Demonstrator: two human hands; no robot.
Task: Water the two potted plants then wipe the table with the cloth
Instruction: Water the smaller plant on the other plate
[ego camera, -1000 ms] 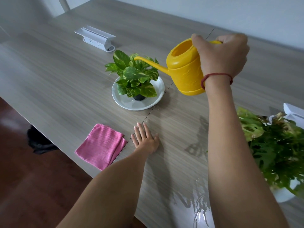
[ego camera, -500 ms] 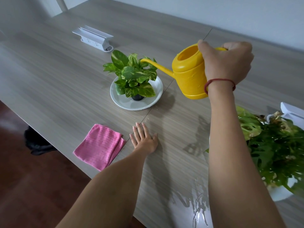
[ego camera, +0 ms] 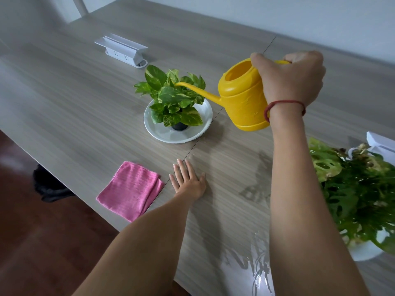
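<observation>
My right hand grips the handle of a yellow watering can, held above the table with its spout reaching over the leaves of a small variegated potted plant. That plant stands in a black pot on a white plate. My left hand lies flat on the wooden table, fingers spread, holding nothing. Just left of it lies a folded pink cloth, near the table's front edge. A larger plant with holed leaves sits in a white pot at the right.
Water is pooled on the table near the front edge, beside my right forearm. A white power strip box stands at the back left, and another white object behind the larger plant. A dark object lies on the floor below the table edge.
The watering can and my right hand have shifted slightly lower and to the right while the spout stays over the small plant. My left hand has stayed put.
</observation>
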